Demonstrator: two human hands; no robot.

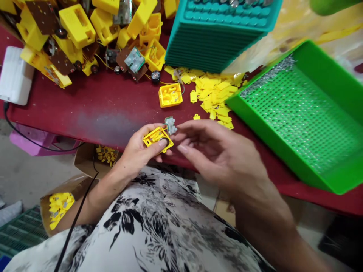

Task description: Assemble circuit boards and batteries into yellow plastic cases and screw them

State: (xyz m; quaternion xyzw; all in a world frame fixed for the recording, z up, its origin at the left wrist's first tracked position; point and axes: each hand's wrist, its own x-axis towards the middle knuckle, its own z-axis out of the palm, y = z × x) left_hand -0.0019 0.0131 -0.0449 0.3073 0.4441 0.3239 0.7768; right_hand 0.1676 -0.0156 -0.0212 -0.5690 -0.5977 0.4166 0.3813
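My left hand point(138, 145) grips a small open yellow plastic casing point(155, 136) just over the table's front edge. Its thumb presses on a dark round part point(163, 142) inside the casing. A small green and grey circuit board point(170, 125) stands out at the casing's upper right side. Beside that board is my right hand point(218, 151), its thumb and index finger apart. The index fingertip is at the board's edge; whether it touches cannot be made out. Behind my hands, another yellow casing point(170, 95) lies open side up with a thin wire at its right.
Yellow casings point(78, 26) with boards and wires pile up at back left. Flat yellow pieces point(212, 92) lie before stacked teal trays point(195, 49). A green tray point(283, 151) holding many small metal pieces stands right. A white box point(17, 75) with a black cable sits left.
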